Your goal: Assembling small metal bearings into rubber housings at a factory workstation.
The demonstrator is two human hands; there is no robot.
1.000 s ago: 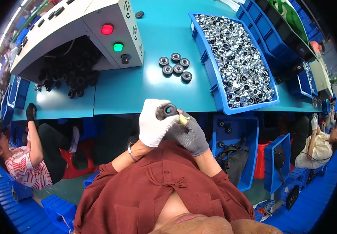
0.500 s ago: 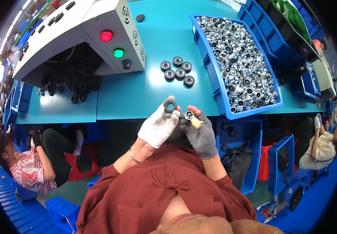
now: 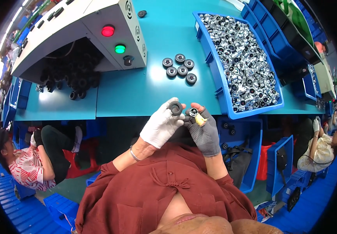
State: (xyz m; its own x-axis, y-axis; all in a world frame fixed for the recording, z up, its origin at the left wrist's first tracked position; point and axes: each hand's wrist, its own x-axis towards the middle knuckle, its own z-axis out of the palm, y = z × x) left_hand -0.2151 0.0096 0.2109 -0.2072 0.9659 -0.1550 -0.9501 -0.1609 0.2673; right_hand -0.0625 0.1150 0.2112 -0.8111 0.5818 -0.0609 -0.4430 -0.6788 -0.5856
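Observation:
My left hand, in a white glove, pinches a black rubber tyre at the table's front edge. Close beside it, my right hand wears a grey glove with bare fingertips and holds a small chrome wheel hub between thumb and fingers. Something yellow, perhaps a wrap on a finger, shows under the hub. Tyre and hub are a short gap apart. Beyond the hands, several assembled wheels lie in a loose cluster on the green-blue table.
A blue crate full of chrome hubs stands on the right. At left, a white machine with red and green lamps has a pile of black tyres under it. A blue bin sits below the table by my right arm. Other people sit on both sides.
Both hands, with the tyre and the hub, have shifted slightly right and up in the picture. The tyre is turned a little more face-on. Both grips remain closed.

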